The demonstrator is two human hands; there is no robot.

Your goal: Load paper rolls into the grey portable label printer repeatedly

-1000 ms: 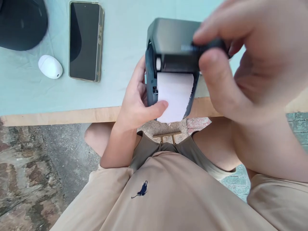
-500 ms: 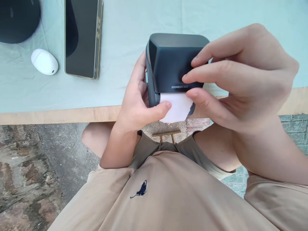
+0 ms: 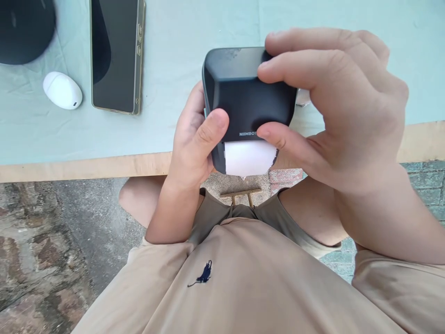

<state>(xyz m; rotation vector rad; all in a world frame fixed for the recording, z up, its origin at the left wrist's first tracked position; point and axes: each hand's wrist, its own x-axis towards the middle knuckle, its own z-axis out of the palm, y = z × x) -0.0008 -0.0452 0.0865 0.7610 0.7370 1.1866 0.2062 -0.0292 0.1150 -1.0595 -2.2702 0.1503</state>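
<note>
A black label printer marked NIIMBOT is held above the table's front edge. White label paper sticks out below its lid towards me. My left hand grips the printer's left side, its thumb lying on the lid and its other fingers mostly hidden behind. Over the right side curves my right hand, fingertips on the far top edge and thumb against the lid's near edge by the lettering.
On the pale green tablecloth at the left lie a phone, a white oval case and a dark round object. A small shiny item shows partly behind the right hand. The wooden table edge runs across in front.
My left thumb has moved from the label paper up onto the lid. My right fingers have spread to the printer's far top edge, with the thumb staying low. The printer has shifted slightly left.
</note>
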